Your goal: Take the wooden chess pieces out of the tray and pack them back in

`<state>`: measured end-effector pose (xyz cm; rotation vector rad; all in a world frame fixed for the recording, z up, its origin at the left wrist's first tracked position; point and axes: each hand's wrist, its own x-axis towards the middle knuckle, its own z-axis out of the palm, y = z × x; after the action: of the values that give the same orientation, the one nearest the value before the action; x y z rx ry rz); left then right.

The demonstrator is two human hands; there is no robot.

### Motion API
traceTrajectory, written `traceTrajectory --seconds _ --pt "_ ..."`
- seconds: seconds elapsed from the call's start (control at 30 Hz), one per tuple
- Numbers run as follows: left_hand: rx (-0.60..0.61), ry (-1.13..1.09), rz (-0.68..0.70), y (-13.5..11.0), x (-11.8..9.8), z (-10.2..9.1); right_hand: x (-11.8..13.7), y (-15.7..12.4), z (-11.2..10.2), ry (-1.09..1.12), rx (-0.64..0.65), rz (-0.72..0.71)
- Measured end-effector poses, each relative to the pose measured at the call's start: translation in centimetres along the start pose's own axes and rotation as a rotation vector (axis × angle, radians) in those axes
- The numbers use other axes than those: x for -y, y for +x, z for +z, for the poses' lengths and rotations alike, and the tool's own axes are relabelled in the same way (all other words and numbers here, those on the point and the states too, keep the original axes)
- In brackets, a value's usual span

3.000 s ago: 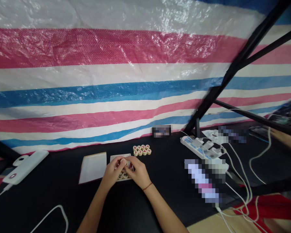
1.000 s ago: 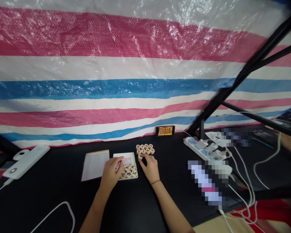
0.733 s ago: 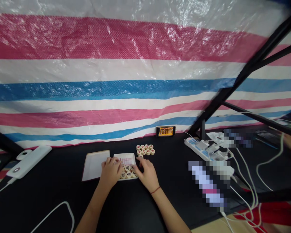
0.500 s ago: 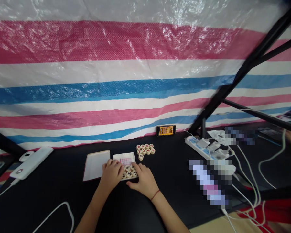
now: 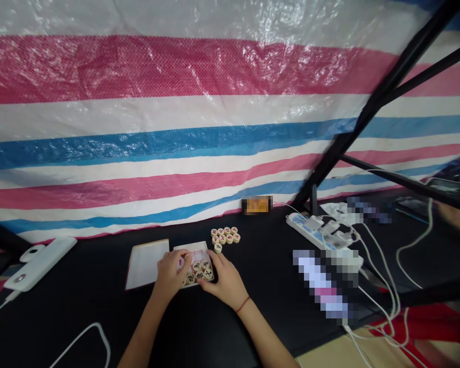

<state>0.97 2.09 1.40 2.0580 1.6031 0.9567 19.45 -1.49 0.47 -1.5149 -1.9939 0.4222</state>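
Observation:
A shallow white box (image 5: 189,246) lies on the black table, partly filled with round Chinese chess pieces (image 5: 200,275) with black characters. At its left side my left hand (image 5: 170,273) is closed, thumb and fingers pinched on a pale chess piece (image 5: 189,259), which the fingers partly cover. My right hand (image 5: 226,278) curves around the box's right side, its thumb by the front edge and its fingers along the right wall. Just behind the box are several chess pieces (image 5: 222,238), mostly red-marked, set out in rows, with one black-marked piece (image 5: 217,248) in front.
The box lid (image 5: 147,263) lies inside up to the left. A phone (image 5: 257,205) leans on the striped sheet at the back. To the right are a power strip (image 5: 310,228) with chargers and white cables. A white device (image 5: 42,261) with a cable is at far left.
My left fingers have lifted and now pinch a piece over the box. The right hand has closed nearer around the box's edge. The whole view has shifted slightly.

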Motion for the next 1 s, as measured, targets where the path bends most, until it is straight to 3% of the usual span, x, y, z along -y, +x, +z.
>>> traceTrajectory --seconds 0.2,0.33,0.47,0.57,0.67,1.0 --pt "0.177 -0.435 -0.095 1.1 -2.5 1.3 0.8 1.3 -0.9 0.202 -0.202 -0.134" --pt "0.143 -0.644 -0.204 1.1 -2.1 2.6 0.0 1.0 -1.5 0.199 -0.312 -0.093" --pt "-0.002 -0.824 -0.329 0.9 -0.7 3.1 -2.7 -0.2 -1.5 -0.006 -0.375 0.071" --pt "-0.102 -0.832 -0.344 0.9 0.2 3.1 -4.7 -1.3 -0.9 -0.206 -0.320 0.152" --pt "-0.147 -0.777 -0.326 0.8 0.7 3.1 -5.7 -1.9 -0.4 -0.254 -0.273 0.165" --pt "-0.107 -0.621 -0.249 0.2 1.3 3.0 -5.9 -1.2 0.1 -0.200 -0.270 0.087"
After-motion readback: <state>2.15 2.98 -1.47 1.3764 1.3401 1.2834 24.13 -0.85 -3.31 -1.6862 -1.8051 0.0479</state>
